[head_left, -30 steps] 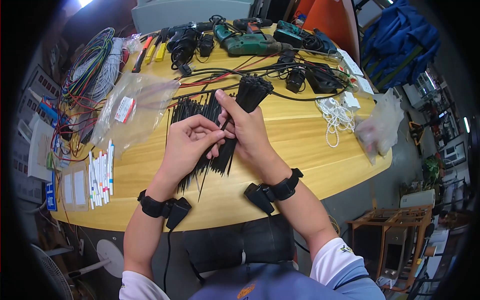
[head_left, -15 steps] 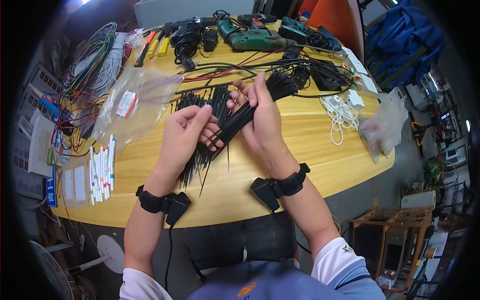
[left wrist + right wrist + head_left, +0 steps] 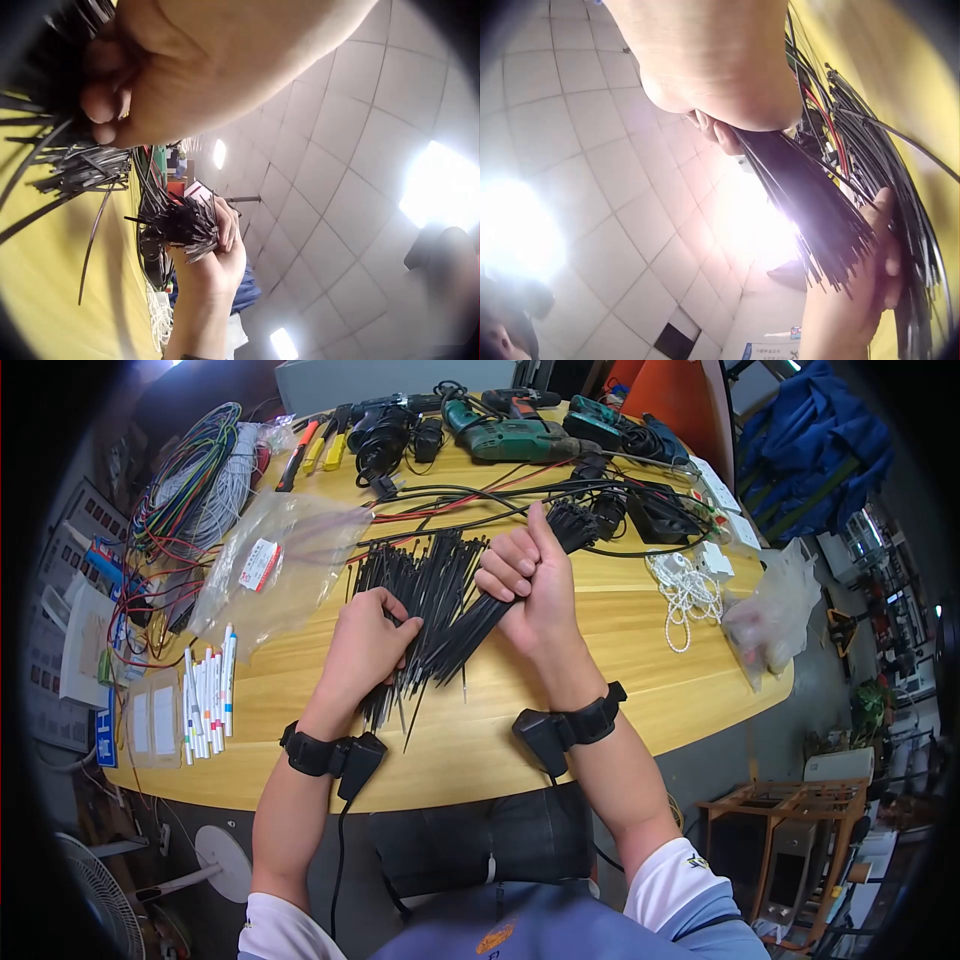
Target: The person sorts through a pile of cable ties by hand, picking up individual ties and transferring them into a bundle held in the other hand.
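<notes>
Bright ceiling lights glare in both wrist views; the head view's edges curve darkly.

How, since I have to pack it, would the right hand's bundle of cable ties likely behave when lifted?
The bundle should be fairly stiff but springy: it runs nearly straight past the right hand. It is probably light, being thin strips. Single strips may slip out, as the ends fan apart.

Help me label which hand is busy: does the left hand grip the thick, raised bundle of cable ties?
No, the right hand grips that bundle above the table.
</notes>
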`<state>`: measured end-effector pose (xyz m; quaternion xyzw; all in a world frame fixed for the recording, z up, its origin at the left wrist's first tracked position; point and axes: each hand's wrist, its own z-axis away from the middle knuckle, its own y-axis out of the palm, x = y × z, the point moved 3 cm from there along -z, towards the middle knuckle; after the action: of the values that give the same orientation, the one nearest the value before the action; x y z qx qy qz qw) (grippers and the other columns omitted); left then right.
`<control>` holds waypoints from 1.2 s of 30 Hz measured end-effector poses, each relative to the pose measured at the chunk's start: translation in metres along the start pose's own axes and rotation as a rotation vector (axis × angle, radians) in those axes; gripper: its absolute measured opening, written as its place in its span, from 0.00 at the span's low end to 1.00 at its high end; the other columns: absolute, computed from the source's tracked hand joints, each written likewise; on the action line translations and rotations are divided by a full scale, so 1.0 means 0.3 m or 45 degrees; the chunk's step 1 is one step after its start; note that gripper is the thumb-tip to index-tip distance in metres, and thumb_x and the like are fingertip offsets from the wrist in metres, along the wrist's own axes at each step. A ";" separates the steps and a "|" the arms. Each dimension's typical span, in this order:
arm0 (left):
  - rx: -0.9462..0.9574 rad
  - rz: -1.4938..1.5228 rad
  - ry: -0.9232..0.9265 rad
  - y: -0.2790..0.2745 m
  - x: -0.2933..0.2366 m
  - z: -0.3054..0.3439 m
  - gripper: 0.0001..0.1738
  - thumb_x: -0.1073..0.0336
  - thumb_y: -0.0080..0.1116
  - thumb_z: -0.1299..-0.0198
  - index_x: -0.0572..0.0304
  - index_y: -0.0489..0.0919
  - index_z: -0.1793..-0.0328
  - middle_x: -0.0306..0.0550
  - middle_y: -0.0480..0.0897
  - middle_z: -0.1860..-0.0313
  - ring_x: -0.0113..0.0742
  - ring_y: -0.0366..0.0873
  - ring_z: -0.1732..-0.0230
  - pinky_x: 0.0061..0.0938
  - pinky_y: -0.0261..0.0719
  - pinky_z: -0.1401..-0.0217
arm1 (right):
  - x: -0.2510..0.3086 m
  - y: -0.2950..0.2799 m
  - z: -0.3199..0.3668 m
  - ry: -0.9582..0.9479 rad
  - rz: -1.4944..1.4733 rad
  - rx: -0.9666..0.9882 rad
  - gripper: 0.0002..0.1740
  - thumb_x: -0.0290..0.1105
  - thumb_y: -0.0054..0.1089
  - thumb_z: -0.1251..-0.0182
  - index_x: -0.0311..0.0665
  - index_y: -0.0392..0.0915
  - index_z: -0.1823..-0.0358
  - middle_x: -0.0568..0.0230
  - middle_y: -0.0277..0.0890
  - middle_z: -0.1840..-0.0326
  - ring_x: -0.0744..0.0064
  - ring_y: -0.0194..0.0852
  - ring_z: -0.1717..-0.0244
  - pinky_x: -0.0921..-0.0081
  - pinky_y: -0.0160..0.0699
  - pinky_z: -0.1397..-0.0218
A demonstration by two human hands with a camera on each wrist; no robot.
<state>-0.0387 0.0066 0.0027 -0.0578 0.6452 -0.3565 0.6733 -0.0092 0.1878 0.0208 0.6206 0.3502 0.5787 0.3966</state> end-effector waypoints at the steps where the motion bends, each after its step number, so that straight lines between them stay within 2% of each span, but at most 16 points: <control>1: -0.008 0.004 -0.007 0.001 0.000 0.000 0.11 0.69 0.64 0.39 0.70 0.75 0.63 0.45 0.77 0.87 0.28 0.71 0.92 0.24 0.64 0.90 | -0.002 0.000 0.001 0.009 0.002 0.005 0.29 0.49 0.44 0.20 0.50 0.57 0.83 0.81 0.49 0.87 0.86 0.43 0.88 0.84 0.47 0.85; 6: -0.045 0.010 -0.006 -0.003 -0.001 0.000 0.08 0.72 0.61 0.42 0.71 0.76 0.67 0.43 0.76 0.87 0.28 0.72 0.91 0.24 0.65 0.89 | -0.009 0.001 0.001 0.062 0.015 0.030 0.28 0.47 0.45 0.20 0.50 0.57 0.83 0.81 0.49 0.87 0.87 0.44 0.89 0.84 0.47 0.85; 9: -0.142 -0.063 0.098 -0.001 0.031 -0.023 0.08 0.72 0.62 0.43 0.71 0.77 0.68 0.39 0.75 0.87 0.25 0.69 0.90 0.23 0.63 0.88 | -0.015 0.002 0.001 0.088 0.009 0.025 0.28 0.46 0.45 0.19 0.50 0.56 0.84 0.81 0.49 0.87 0.87 0.44 0.89 0.85 0.46 0.85; 12: -0.229 0.028 0.243 -0.006 0.035 -0.032 0.08 0.71 0.63 0.42 0.70 0.78 0.69 0.34 0.73 0.87 0.20 0.65 0.89 0.20 0.59 0.86 | -0.019 0.002 0.002 0.120 0.016 0.004 0.27 0.45 0.47 0.20 0.49 0.57 0.83 0.80 0.50 0.86 0.87 0.44 0.89 0.85 0.47 0.85; 15: -0.182 0.288 0.253 -0.014 0.007 -0.023 0.07 0.71 0.62 0.39 0.67 0.78 0.67 0.30 0.71 0.85 0.17 0.61 0.87 0.18 0.55 0.85 | -0.027 -0.018 -0.006 0.149 0.044 -0.009 0.22 0.45 0.55 0.24 0.48 0.61 0.77 0.80 0.51 0.84 0.87 0.45 0.88 0.85 0.46 0.85; 18: -0.059 0.605 0.263 -0.018 -0.032 -0.003 0.06 0.70 0.62 0.36 0.64 0.78 0.65 0.28 0.71 0.84 0.15 0.61 0.86 0.16 0.54 0.84 | -0.034 -0.009 0.002 0.195 0.096 -0.038 0.15 0.40 0.55 0.24 0.42 0.71 0.69 0.80 0.53 0.82 0.89 0.46 0.88 0.87 0.47 0.85; 22: 0.057 0.733 0.281 -0.027 -0.068 0.023 0.06 0.70 0.62 0.36 0.62 0.77 0.64 0.27 0.71 0.83 0.15 0.61 0.85 0.15 0.54 0.83 | -0.052 0.009 0.016 0.260 0.308 -0.096 0.11 0.36 0.59 0.26 0.35 0.76 0.54 0.80 0.55 0.79 0.90 0.47 0.86 0.89 0.46 0.84; 25: 0.110 0.816 0.279 -0.029 -0.077 0.026 0.06 0.71 0.62 0.37 0.63 0.77 0.64 0.29 0.72 0.83 0.15 0.62 0.85 0.15 0.55 0.82 | -0.059 0.025 0.025 0.257 0.380 -0.013 0.09 0.34 0.60 0.27 0.35 0.75 0.56 0.80 0.54 0.79 0.90 0.47 0.86 0.89 0.45 0.84; 26: 0.135 0.848 0.275 -0.032 -0.074 0.026 0.06 0.71 0.63 0.37 0.64 0.77 0.64 0.30 0.74 0.82 0.16 0.63 0.84 0.15 0.56 0.82 | -0.060 0.020 0.025 0.254 0.330 0.010 0.09 0.31 0.65 0.32 0.34 0.77 0.58 0.79 0.57 0.81 0.89 0.50 0.86 0.86 0.47 0.84; 27: 0.161 0.880 0.270 -0.034 -0.072 0.027 0.06 0.71 0.63 0.38 0.65 0.78 0.64 0.31 0.76 0.82 0.16 0.65 0.84 0.14 0.56 0.82 | -0.060 0.024 0.027 0.244 0.366 -0.004 0.08 0.30 0.65 0.32 0.34 0.77 0.58 0.79 0.58 0.81 0.89 0.51 0.86 0.85 0.47 0.84; 30: 0.202 0.876 0.292 -0.029 -0.062 0.024 0.06 0.72 0.63 0.37 0.65 0.77 0.64 0.31 0.75 0.82 0.16 0.65 0.84 0.14 0.57 0.82 | -0.062 0.034 0.035 0.223 0.445 -0.028 0.07 0.28 0.64 0.32 0.34 0.76 0.60 0.79 0.60 0.81 0.89 0.52 0.86 0.85 0.48 0.83; 33: 0.200 0.825 0.300 -0.023 -0.076 0.033 0.06 0.71 0.61 0.37 0.62 0.76 0.65 0.29 0.69 0.85 0.16 0.61 0.85 0.16 0.55 0.83 | -0.062 0.035 0.038 0.215 0.462 -0.029 0.06 0.27 0.64 0.33 0.33 0.76 0.60 0.79 0.60 0.81 0.89 0.53 0.86 0.85 0.48 0.83; 36: 0.232 0.822 0.312 -0.023 -0.078 0.034 0.06 0.72 0.61 0.37 0.62 0.75 0.65 0.29 0.70 0.84 0.17 0.62 0.85 0.16 0.56 0.83 | -0.066 0.043 0.041 0.210 0.472 -0.039 0.06 0.26 0.64 0.33 0.34 0.76 0.61 0.80 0.60 0.81 0.89 0.52 0.86 0.84 0.47 0.83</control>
<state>-0.0301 0.0106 0.0274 0.2524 0.6716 -0.1860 0.6713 0.0009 0.1634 0.0235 0.6189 0.2525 0.6959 0.2626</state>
